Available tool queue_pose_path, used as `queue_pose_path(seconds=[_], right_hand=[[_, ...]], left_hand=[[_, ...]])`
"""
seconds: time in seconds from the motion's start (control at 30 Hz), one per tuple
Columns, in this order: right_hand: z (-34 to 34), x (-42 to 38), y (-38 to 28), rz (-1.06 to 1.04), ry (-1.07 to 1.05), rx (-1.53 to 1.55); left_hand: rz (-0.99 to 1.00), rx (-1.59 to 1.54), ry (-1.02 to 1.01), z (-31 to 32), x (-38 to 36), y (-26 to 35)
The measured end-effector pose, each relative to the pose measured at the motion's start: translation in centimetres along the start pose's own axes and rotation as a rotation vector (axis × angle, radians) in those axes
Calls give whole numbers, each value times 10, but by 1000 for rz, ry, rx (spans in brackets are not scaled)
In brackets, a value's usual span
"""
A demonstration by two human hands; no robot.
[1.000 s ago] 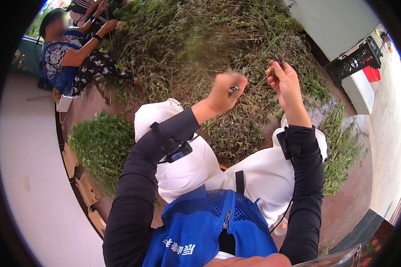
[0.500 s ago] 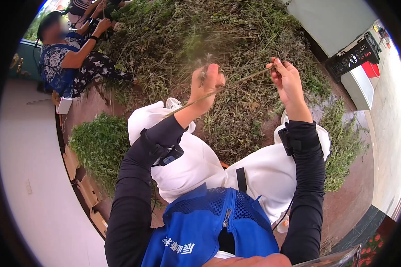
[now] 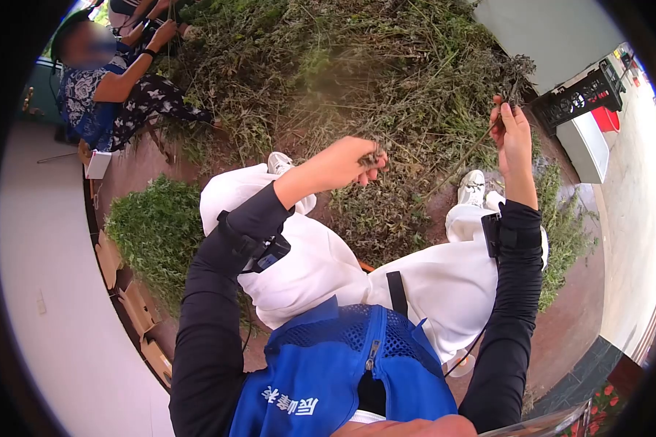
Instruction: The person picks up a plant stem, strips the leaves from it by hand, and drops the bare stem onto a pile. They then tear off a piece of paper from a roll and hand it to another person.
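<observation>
My right hand (image 3: 515, 135) pinches a long plant stalk (image 3: 463, 170). Its dry, leafy top (image 3: 516, 74) sticks up past the fingertips, and the thin stem slants down and left above my shoe. My left hand (image 3: 346, 164) is closed around a small bunch of stripped leaves (image 3: 372, 156), some poking out by the thumb. Below and beyond both hands spreads a big heap of cut plants (image 3: 291, 80), a mix of green and browned stems and leaves.
A pile of greener plants (image 3: 157, 237) lies left of my knees, another (image 3: 561, 240) to the right. At the upper left a seated person (image 3: 116, 87) works at the heap's edge. Cardboard pieces (image 3: 140, 307) line the left wall; a red bucket (image 3: 606, 119) stands far right.
My right hand has moved right with the stalk, which now points down and left from it. My left hand has come lower and right, away from the stalk, still closed on leaves.
</observation>
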State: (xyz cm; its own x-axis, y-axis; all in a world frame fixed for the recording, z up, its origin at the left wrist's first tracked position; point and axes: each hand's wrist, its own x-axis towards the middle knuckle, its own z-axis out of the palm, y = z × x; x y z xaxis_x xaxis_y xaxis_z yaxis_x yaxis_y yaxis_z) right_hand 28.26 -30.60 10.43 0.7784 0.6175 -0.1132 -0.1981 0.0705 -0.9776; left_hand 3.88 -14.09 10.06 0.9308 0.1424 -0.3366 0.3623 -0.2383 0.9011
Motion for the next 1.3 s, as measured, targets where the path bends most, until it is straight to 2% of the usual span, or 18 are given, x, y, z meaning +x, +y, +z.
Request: queue_pose_path(seconds=[0.07,0.13,0.17,0.27,0.33,0.4,0.43,0.47,0.53,0.6,0.67,0.73,0.77,0.87,1.0,1.1,1.2,1.3], right_hand=[[4,-2,-2,-51,6,-71],[7,-3,-2,-79,-69,-100],[9,-6,-3,-90,-121,-108],[20,-14,-3,-107,-215,-115],[28,-20,2,-106,-237,-104],[44,-28,9,-195,-230,-155],[52,-32,13,-197,-241,-161],[60,-35,21,-233,-230,-201],[73,-42,36,-204,-300,-224],[79,-41,45,-214,-395,-270],[79,-38,34,-164,-421,-249],[82,-32,15,15,-392,407],[68,-15,18,98,-426,501],[44,12,-10,-11,-389,633],[11,25,-34,-383,-139,545],[10,20,-30,-344,-36,472],[19,15,-18,-228,-74,469],[26,13,-9,-191,-18,338]], left_hand=[[-6,11,-71,8,1,-15],[216,609,-294,15,1,-26],[141,580,-366,17,-4,-31],[128,715,-278,15,-5,-39],[181,673,-193,15,5,-26],[236,153,-61,17,14,-9],[369,-50,17,26,16,-6],[372,-48,20,30,15,-3],[327,-464,22,36,13,4],[295,-438,125,34,12,5],[209,-714,133,27,11,3],[251,-668,172,25,2,19],[323,-612,173,21,-3,21],[457,-628,201,15,-12,20],[662,-727,368,-7,-22,19],[828,-661,622,-20,-26,26],[1029,-592,848,-40,-29,34],[1053,-511,1040,-52,-26,37]])
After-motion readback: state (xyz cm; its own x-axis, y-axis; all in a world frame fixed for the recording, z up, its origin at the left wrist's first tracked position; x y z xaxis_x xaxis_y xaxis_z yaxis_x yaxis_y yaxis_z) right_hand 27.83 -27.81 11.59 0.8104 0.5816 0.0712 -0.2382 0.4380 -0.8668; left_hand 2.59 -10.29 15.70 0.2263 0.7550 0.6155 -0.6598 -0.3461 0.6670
